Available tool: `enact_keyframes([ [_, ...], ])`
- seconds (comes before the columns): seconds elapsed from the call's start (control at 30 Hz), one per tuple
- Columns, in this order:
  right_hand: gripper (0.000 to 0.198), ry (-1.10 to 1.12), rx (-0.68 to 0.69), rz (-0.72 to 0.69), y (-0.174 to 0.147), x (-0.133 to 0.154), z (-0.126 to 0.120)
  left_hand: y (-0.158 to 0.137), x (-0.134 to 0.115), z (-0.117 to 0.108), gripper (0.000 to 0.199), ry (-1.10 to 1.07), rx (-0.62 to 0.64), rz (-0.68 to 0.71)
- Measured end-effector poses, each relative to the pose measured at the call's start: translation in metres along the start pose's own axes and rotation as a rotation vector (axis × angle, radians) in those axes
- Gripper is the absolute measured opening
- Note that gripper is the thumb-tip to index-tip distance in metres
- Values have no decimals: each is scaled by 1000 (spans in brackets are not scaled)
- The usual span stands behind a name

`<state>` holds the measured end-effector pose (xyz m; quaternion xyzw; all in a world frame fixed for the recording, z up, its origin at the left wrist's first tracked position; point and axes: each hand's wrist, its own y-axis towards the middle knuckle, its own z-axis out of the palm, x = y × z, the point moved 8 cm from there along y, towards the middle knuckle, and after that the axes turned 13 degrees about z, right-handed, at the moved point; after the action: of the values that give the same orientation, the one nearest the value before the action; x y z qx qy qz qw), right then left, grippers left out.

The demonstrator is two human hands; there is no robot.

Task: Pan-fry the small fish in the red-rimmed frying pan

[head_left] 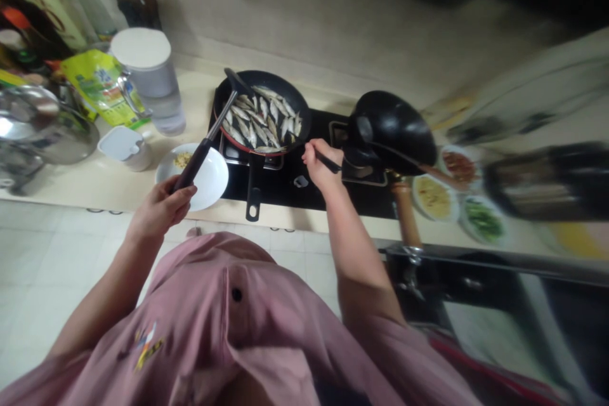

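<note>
My left hand (164,206) is closed round the dark handle of a long spatula (193,165). Its black head lies over the far left rim of the frying pan (304,92). Many small silvery fish (264,117) are spread across the pan, which sits on the left burner with its handle pointing toward me. My right hand (323,163) is beside the pan's near right rim, fingers pinched round a slim dark utensil (328,163). Only its back end shows clearly, so its kind and tip cannot be made out. Below the spatula handle is a white plate (212,181) with chopped pale bits.
A black wok (394,130) stands tilted on the right burner of the black hob (304,193). Small plates of chopped green (483,219), yellow (432,196) and reddish food (459,165) are at its right. Leftward stand a water jug (155,89), a lidded white container (124,147) and several bottles.
</note>
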<state>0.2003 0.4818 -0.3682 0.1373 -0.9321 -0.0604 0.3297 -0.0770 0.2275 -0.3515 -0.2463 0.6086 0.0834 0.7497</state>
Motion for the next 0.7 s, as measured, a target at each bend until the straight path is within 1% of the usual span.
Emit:
enact_keyframes([
  [0.17, 32, -76, -10, -25, 3, -1, 2, -1, 1, 1, 34, 9, 2, -15],
  [0.27, 34, -34, -17, -26, 2, 0, -1, -1, 4, 1, 34, 1, 18, -15],
  [0.43, 42, 17, -87, 0, 3, 0, -8, 0, 7, 1, 32, 5, 19, 7],
  [0.57, 46, 44, -39, 9, 4, 4, -1, 1, 8, 1, 32, 3, 20, -7],
  [0.7, 42, 20, -7, -16, 8, 9, 8, 1, 8, 1, 33, -1, 20, -7],
])
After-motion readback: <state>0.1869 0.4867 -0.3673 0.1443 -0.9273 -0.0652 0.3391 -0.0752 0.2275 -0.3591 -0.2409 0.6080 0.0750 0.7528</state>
